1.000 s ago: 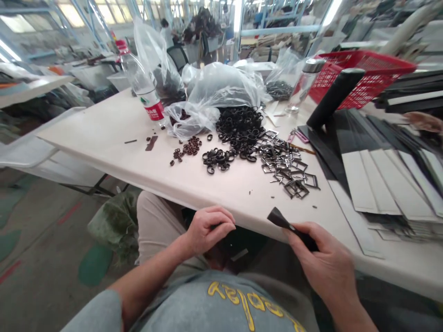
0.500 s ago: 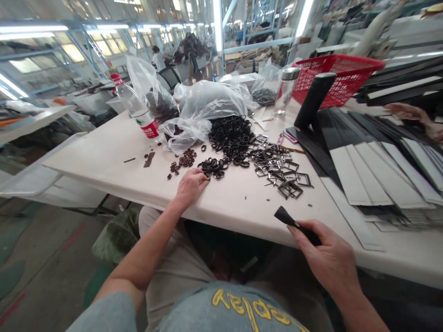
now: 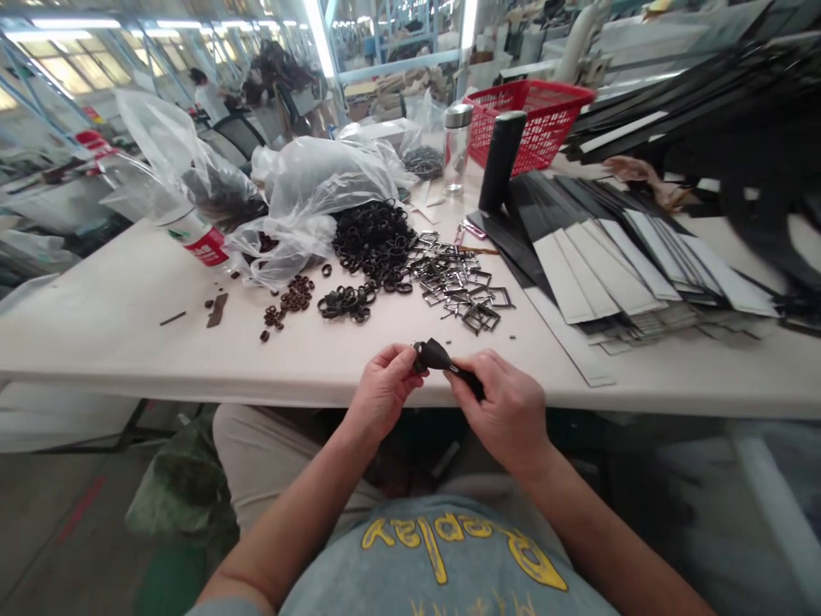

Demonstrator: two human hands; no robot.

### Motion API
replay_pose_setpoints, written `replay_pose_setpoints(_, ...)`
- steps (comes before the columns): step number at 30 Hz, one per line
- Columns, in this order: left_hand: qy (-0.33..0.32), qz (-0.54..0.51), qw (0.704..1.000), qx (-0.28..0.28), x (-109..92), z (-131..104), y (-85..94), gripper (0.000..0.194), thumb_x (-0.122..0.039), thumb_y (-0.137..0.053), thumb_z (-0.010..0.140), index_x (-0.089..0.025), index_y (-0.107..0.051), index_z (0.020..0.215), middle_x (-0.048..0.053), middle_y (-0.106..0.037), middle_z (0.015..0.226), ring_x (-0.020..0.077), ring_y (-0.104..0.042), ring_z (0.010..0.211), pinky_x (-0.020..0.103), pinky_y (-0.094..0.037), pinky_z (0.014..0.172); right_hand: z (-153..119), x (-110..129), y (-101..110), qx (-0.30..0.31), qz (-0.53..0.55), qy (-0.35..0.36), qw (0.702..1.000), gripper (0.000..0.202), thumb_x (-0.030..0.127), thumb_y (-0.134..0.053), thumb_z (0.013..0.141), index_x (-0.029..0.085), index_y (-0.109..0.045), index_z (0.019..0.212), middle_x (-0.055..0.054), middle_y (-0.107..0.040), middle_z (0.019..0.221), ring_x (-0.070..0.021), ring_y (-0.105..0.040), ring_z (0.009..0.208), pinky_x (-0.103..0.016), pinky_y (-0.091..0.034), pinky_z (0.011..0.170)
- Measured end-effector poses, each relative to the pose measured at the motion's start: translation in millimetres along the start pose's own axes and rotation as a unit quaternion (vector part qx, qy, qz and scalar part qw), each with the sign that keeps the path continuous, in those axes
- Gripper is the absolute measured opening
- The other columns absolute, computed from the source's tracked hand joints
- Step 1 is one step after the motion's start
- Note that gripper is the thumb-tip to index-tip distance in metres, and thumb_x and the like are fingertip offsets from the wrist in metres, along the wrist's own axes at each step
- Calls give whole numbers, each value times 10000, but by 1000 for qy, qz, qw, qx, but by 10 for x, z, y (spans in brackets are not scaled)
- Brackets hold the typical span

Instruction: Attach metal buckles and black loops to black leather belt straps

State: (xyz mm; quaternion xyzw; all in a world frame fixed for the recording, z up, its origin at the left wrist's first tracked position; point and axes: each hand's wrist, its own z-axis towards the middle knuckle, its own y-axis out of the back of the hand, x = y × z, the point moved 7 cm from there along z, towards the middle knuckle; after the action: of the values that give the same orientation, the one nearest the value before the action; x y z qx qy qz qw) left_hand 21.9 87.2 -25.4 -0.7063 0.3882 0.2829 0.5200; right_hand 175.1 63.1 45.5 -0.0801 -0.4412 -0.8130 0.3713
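Near the table's front edge, my left hand [image 3: 386,385] pinches a small black loop [image 3: 420,358] between thumb and fingertips. The loop is at the flared end of a folded black strap [image 3: 438,354]; I cannot tell whether the strap passes through it. My right hand [image 3: 506,402] is closed round the strap's other part, most of which it hides. Behind the hands lie a small cluster of black loops [image 3: 347,303] and a bigger heap of black loops [image 3: 375,239]. Metal buckles [image 3: 481,316] are spread to their right, brown loops [image 3: 296,293] to the left.
Clear plastic bags [image 3: 327,175] and a red-labelled bottle [image 3: 205,245] stand at the back left. Behind the buckles are a glass bottle [image 3: 457,150], a black roll [image 3: 504,158] and a red basket [image 3: 545,111]. Stacked black and white strips [image 3: 590,274] cover the right side.
My left hand has left the small cluster and come right and nearer with a loop. My right hand has brought the strap up to it. The view has turned right.
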Motion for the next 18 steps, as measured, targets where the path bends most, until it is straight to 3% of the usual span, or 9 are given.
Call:
replay_pose_setpoints(5, 4, -2, 1000, 12, 15, 3, -60, 432, -404, -912, 567, -182, -649, 827, -42, -653, 748, 61, -591, 613, 148, -472, 545, -58, -32, -19, 38, 64, -10, 997, 91, 234, -568, 947, 205, -633, 890, -40, -673, 785, -205, -646, 735, -312, -463, 663)
replay_pose_setpoints(8, 62, -1, 996, 64, 64, -42, -107, 463, -418, -916, 563, -187, -689, 894, -34, -645, 737, 65, -578, 619, 150, -467, 548, -95, -78, -39, 79, 164, -28, 983, 56, 222, -603, 915, 217, -637, 870, -20, -666, 775, -190, -637, 727, -298, -473, 656)
replay_pose_setpoints(12, 151, -14, 978, 140, 186, -129, -133, 431, -480, -915, 552, -161, -682, 724, -10, -616, 693, 72, -547, 578, 161, -443, 501, -162, -86, -60, 115, 274, -41, 954, 21, 205, -654, 891, 220, -658, 876, -3, -679, 786, -172, -637, 720, -287, -488, 668)
replay_pose_setpoints(15, 205, -15, 961, 187, 305, -179, -160, 428, -510, -901, 564, -166, -690, 705, 0, -611, 689, 76, -529, 549, 169, -409, 458, -214, -68, -71, 124, 322, -33, 938, 28, 199, -673, 892, 224, -671, 906, -1, -700, 817, -167, -657, 748, -285, -507, 695)
replay_pose_setpoints(18, 159, 21, 974, 157, 345, -152, -161, 424, -567, -824, 662, -169, -735, 781, 18, -657, 708, 92, -555, 569, 197, -442, 514, -240, -120, -62, 98, 285, -46, 952, 18, 214, -671, 893, 226, -662, 901, -7, -698, 818, -179, -660, 747, -298, -510, 690)
